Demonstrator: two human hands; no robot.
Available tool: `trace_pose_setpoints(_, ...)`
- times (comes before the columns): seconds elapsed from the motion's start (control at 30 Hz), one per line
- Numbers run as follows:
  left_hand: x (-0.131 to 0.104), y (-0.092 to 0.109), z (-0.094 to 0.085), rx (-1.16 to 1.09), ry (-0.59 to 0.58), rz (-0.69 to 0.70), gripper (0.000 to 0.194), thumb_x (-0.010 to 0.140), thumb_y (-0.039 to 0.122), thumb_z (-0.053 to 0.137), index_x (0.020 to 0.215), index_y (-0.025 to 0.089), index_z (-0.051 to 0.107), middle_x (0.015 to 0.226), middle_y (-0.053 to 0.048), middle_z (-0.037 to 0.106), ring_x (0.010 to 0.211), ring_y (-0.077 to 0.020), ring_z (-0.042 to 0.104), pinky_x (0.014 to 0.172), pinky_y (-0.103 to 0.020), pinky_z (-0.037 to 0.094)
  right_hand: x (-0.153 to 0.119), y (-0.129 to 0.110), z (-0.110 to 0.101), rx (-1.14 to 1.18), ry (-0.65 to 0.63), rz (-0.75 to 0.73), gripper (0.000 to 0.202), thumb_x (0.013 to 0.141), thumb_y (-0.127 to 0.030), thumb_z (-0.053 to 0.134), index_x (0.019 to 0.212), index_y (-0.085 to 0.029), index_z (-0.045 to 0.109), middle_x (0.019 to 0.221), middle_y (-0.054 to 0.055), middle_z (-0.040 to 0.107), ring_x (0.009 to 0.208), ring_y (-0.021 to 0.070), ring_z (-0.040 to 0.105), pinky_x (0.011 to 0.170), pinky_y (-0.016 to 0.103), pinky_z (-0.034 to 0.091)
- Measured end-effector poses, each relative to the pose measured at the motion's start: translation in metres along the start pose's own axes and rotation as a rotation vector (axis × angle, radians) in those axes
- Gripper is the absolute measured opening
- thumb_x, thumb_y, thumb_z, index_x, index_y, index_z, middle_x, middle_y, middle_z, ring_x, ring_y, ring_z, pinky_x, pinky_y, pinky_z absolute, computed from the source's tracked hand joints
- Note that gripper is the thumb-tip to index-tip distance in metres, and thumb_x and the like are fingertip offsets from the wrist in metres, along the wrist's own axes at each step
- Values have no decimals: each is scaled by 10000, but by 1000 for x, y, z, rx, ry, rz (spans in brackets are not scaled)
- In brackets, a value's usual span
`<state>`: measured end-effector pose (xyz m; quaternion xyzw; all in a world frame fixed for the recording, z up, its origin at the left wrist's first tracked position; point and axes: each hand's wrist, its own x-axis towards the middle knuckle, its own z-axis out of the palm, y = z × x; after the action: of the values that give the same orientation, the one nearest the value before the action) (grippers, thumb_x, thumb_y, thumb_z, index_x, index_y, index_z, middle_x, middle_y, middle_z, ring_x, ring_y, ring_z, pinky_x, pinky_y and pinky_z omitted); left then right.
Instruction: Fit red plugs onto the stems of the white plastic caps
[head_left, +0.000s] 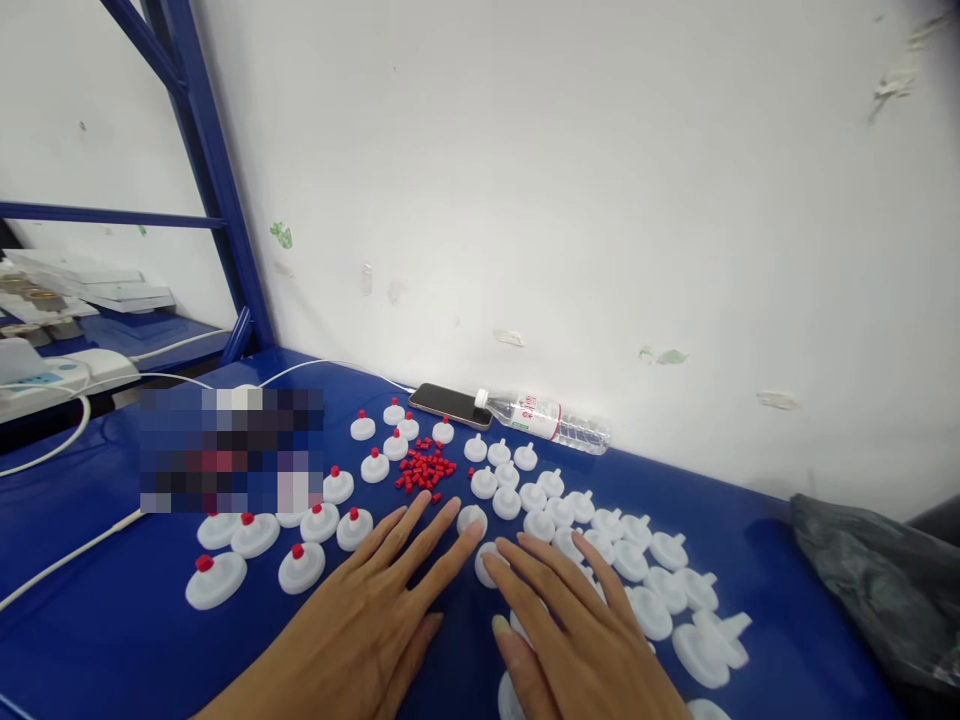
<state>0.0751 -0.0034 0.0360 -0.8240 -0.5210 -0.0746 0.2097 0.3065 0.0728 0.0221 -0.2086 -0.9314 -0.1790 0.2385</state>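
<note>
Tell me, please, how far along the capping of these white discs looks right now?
Done: about fourteen capped discs with red tips on the left. In hand: the left hand and right hand lie flat, fingertips at two uncapped discs. Left: some twenty-five bare discs at right, and the red caps.

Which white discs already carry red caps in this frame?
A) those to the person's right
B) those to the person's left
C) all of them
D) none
B: the capped discs lie left of the red cap pile, beside the flat left hand, while the plain white discs spread out past the right hand.
</note>
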Motion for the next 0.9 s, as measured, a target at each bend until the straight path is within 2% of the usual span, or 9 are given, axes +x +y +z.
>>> trace_pose_setpoints(0.1, 1, -1, -1, -47, -65, 13, 683, 945, 165, 414, 1590, 204, 191, 1615, -46, 288, 1455, -309, 360, 1058, -522, 516, 4, -6, -1, 90, 48, 37, 341, 1091, -294, 390, 1356, -228, 594, 1334, -35, 636, 1257, 156, 546, 1245, 379, 66)
trace_pose_setpoints(0.23, 2, -1, -2, -137, -130, -16, 692, 951, 151, 410, 1593, 266, 178, 1621, -30, 284, 1465, -330, 327, 1091, -575, 463, 8, -16, 3, 199, 200, 147, 340, 1099, -311, 365, 1234, -244, 669, 1200, -24, 700, 1151, 163, 614, 1227, 381, 165)
trace_pose_setpoints(0.4, -3, 0, -1, -126, -81, -53, 704, 949, 154, 420, 1598, 264, 168, 1616, -34, 326, 1466, -336, 341, 1081, -543, 471, 10, -19, 5, 210, 232, 144, 321, 1092, -303, 388, 1206, -234, 680, 1163, -20, 709, 1113, 161, 628, 1221, 371, 181)
trace_pose_setpoints(0.57, -3, 3, 6, -44, 21, -67, 679, 945, 152, 425, 1589, 194, 213, 1618, -54, 346, 1458, -319, 367, 1128, -486, 417, 10, -18, 5, 184, 252, 132, 290, 1078, -274, 419, 1170, -223, 690, 1134, -18, 712, 1075, 167, 637, 1216, 374, 190)
trace_pose_setpoints(0.67, 7, -4, 8, 5, -20, -21, 783, 833, 15, 430, 1577, 167, 238, 1610, -76, 365, 1452, -368, 358, 1136, -532, 378, 10, -17, 6, 180, 262, 118, 265, 1053, -216, 450, 1159, -219, 693, 1110, -25, 718, 1054, 165, 649, 1220, 376, 186)
trace_pose_setpoints(0.77, 28, -22, 5, 20, -181, 45, 909, 698, -61, 479, 1558, 137, 265, 1585, -116, 406, 1407, -406, 409, 1099, -546, 402, 14, -18, 4, 187, 292, 98, 264, 1030, -151, 461, 1128, -209, 699, 1075, -32, 735, 1049, 157, 665, 1229, 370, 180)
trace_pose_setpoints(0.83, 44, -36, 5, -11, -209, 55, 864, 680, -61, 551, 1503, 121, 363, 1513, -146, 492, 1371, -389, 444, 1099, -531, 396, 19, -19, 1, 193, 342, 63, 270, 1028, -125, 455, 1055, -212, 709, 1019, -52, 747, 1026, 137, 681, 1231, 352, 190)
trace_pose_setpoints(0.9, 57, -47, 7, -45, -190, 72, 647, 716, -37, 619, 1332, 150, 553, 1352, -135, 610, 1297, -360, 497, 1069, -506, 415, 24, -20, -1, 192, 405, 15, 273, 1029, -124, 463, 964, -226, 709, 957, -74, 751, 984, 110, 696, 1228, 328, 206)
